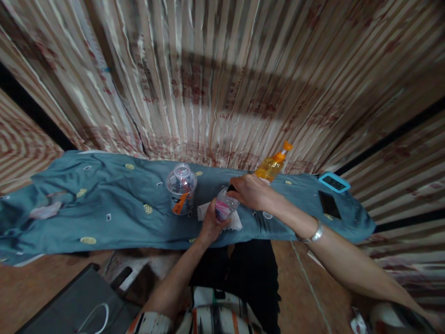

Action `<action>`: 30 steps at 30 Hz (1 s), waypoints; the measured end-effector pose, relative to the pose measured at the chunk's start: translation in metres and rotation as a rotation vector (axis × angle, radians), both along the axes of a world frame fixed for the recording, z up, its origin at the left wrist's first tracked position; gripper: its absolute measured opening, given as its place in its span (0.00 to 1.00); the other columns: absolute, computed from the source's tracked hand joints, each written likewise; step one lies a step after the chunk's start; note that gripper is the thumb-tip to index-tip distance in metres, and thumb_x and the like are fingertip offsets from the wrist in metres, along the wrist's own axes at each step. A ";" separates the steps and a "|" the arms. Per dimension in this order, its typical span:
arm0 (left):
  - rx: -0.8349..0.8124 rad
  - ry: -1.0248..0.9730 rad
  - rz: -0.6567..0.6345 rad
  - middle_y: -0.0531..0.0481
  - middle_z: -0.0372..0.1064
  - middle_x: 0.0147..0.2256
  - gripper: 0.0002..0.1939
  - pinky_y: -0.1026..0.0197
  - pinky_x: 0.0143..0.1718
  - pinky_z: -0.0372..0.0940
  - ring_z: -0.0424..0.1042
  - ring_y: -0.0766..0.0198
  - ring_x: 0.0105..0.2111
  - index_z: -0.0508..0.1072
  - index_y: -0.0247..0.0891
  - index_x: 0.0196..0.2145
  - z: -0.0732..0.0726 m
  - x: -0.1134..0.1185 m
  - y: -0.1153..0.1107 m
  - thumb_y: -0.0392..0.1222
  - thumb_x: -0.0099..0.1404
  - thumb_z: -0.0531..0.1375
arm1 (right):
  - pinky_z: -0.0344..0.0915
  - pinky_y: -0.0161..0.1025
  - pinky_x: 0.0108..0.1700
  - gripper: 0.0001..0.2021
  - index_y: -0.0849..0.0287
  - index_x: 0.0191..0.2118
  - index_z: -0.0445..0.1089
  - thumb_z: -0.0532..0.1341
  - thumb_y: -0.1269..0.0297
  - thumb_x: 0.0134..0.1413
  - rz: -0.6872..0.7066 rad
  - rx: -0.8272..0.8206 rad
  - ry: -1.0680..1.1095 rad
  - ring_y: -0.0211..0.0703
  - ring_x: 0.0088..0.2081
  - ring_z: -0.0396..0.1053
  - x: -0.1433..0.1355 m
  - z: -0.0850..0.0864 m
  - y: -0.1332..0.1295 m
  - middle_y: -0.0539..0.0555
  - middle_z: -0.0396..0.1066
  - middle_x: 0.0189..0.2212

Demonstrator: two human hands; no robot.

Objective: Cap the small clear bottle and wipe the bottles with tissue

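My left hand (210, 225) grips a small clear bottle with a pink label (224, 206) from below, tilted over a white cloth (236, 222). My right hand (252, 191) is closed around the bottle's top, where a dark cap shows. Both hands work over a table draped in blue-green patterned fabric (114, 204). A silver bracelet sits on my right wrist.
A clear upturned container with an orange label (181, 188) stands left of my hands. An orange liquid bottle with a pump cap (273, 164) lies behind my right hand. A black phone (329, 205) and a blue-framed device (334, 182) rest at the right end. A dark bag (79, 306) sits lower left.
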State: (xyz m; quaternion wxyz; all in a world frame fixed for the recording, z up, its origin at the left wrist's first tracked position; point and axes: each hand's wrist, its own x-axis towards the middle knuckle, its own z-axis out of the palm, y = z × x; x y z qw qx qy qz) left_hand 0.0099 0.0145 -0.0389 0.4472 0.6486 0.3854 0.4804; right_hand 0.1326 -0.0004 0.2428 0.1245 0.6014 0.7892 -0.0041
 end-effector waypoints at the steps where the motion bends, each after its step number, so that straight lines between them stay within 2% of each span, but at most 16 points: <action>1: -0.005 0.005 -0.003 0.33 0.67 0.64 0.48 0.35 0.67 0.62 0.68 0.40 0.65 0.57 0.39 0.69 0.000 0.000 0.000 0.47 0.57 0.73 | 0.63 0.38 0.39 0.12 0.66 0.50 0.77 0.62 0.61 0.77 -0.004 0.006 0.012 0.56 0.45 0.79 -0.001 -0.001 -0.001 0.64 0.80 0.40; 4: -0.020 0.022 -0.018 0.31 0.66 0.64 0.48 0.35 0.67 0.62 0.68 0.40 0.66 0.56 0.37 0.69 0.002 -0.001 0.001 0.46 0.58 0.73 | 0.66 0.39 0.42 0.11 0.67 0.49 0.77 0.63 0.63 0.76 -0.035 0.047 0.108 0.56 0.46 0.79 0.002 -0.009 -0.003 0.64 0.80 0.41; 6: -0.020 0.033 -0.022 0.32 0.66 0.65 0.48 0.35 0.68 0.62 0.68 0.40 0.66 0.56 0.38 0.69 0.003 -0.001 0.001 0.46 0.57 0.73 | 0.68 0.40 0.45 0.13 0.67 0.54 0.75 0.67 0.64 0.72 -0.075 0.118 0.266 0.56 0.47 0.79 0.012 -0.024 -0.008 0.63 0.79 0.44; 9: -0.014 0.073 -0.015 0.33 0.65 0.67 0.50 0.35 0.69 0.60 0.66 0.41 0.68 0.56 0.40 0.70 0.004 -0.001 0.002 0.47 0.56 0.74 | 0.72 0.43 0.51 0.32 0.63 0.66 0.65 0.74 0.62 0.62 -0.207 0.279 0.644 0.54 0.49 0.78 0.028 -0.065 -0.020 0.64 0.76 0.54; 12: 0.021 0.126 -0.023 0.32 0.62 0.69 0.53 0.35 0.70 0.59 0.64 0.40 0.69 0.54 0.41 0.72 0.004 -0.002 0.001 0.47 0.55 0.75 | 0.75 0.47 0.53 0.44 0.62 0.72 0.57 0.76 0.55 0.56 -0.385 0.321 1.004 0.55 0.52 0.78 0.032 -0.118 -0.032 0.66 0.73 0.60; 14: 0.065 0.151 -0.018 0.32 0.58 0.71 0.57 0.33 0.72 0.56 0.61 0.39 0.71 0.52 0.42 0.72 0.002 -0.006 0.001 0.46 0.52 0.76 | 0.75 0.48 0.54 0.48 0.61 0.72 0.56 0.76 0.51 0.52 -0.457 0.291 1.174 0.56 0.53 0.78 0.024 -0.150 -0.035 0.65 0.73 0.60; 17: 0.100 0.180 0.020 0.31 0.54 0.73 0.56 0.30 0.73 0.52 0.56 0.36 0.73 0.54 0.42 0.72 -0.003 -0.019 0.003 0.45 0.52 0.75 | 0.75 0.48 0.54 0.43 0.61 0.67 0.63 0.75 0.49 0.49 -0.515 0.275 1.309 0.57 0.52 0.78 0.006 -0.182 -0.032 0.62 0.77 0.54; 20: 0.123 0.253 0.074 0.31 0.55 0.72 0.44 0.31 0.73 0.53 0.56 0.38 0.73 0.59 0.40 0.70 -0.010 -0.033 0.007 0.44 0.60 0.68 | 0.75 0.46 0.48 0.32 0.61 0.53 0.73 0.73 0.43 0.49 -0.601 0.299 1.340 0.58 0.45 0.80 -0.004 -0.198 -0.027 0.61 0.81 0.44; 23: 0.118 0.328 0.102 0.33 0.63 0.69 0.32 0.33 0.72 0.55 0.59 0.41 0.71 0.66 0.40 0.66 -0.014 -0.040 0.011 0.43 0.66 0.62 | 0.75 0.45 0.45 0.30 0.60 0.44 0.75 0.71 0.36 0.48 -0.637 0.317 1.337 0.57 0.41 0.81 0.001 -0.202 -0.028 0.60 0.82 0.40; 28: 0.062 0.335 0.069 0.36 0.75 0.56 0.26 0.35 0.67 0.59 0.69 0.40 0.61 0.76 0.40 0.56 -0.005 -0.037 0.023 0.49 0.61 0.67 | 0.74 0.46 0.41 0.32 0.58 0.36 0.76 0.71 0.31 0.40 -0.705 0.366 1.322 0.58 0.36 0.80 0.017 -0.201 -0.047 0.58 0.81 0.34; 30: 0.023 0.313 0.050 0.39 0.78 0.48 0.20 0.38 0.64 0.62 0.72 0.42 0.54 0.80 0.41 0.47 0.003 -0.035 0.030 0.49 0.57 0.70 | 0.74 0.47 0.40 0.32 0.58 0.35 0.76 0.72 0.31 0.38 -0.749 0.385 1.317 0.59 0.35 0.80 0.021 -0.201 -0.054 0.59 0.81 0.32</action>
